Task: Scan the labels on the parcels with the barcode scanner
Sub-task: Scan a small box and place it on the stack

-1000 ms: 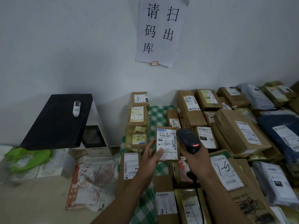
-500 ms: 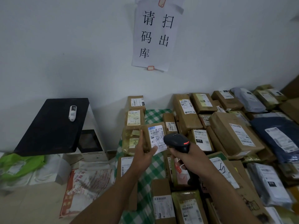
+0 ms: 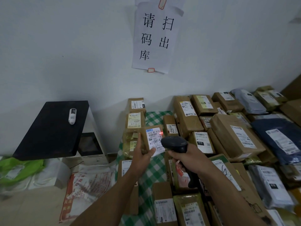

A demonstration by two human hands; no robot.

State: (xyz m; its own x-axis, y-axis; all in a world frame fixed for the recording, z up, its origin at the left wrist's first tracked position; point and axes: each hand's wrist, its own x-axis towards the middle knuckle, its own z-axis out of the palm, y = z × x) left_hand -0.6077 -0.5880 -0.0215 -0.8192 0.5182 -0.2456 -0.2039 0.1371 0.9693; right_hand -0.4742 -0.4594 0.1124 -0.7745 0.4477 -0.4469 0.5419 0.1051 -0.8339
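Head view: your left hand holds a small brown parcel upright above the table. The thumb lies along the parcel's left edge and the fingers curl under its bottom edge. Its white label faces you. Your right hand is wrapped around the handle of the barcode scanner. The scanner's head sits just beside the label's right edge, and a red dot glows at the label's upper right corner.

Room on the table is tight. A column of parcels runs along its left edge, and the held parcel hangs just in front of that column. To the right, packed parcels lie touching one another as far as the frame's right edge. The only bare surface is a narrow strip of green checked cloth between the column and the pack, showing between your forearms and again near the wall.

Left of the table a black tray juts out over a white machine, with a white tube lying on it. Bags lie on the floor under the tray's near edge. A paper sign hangs on the wall above the parcels.
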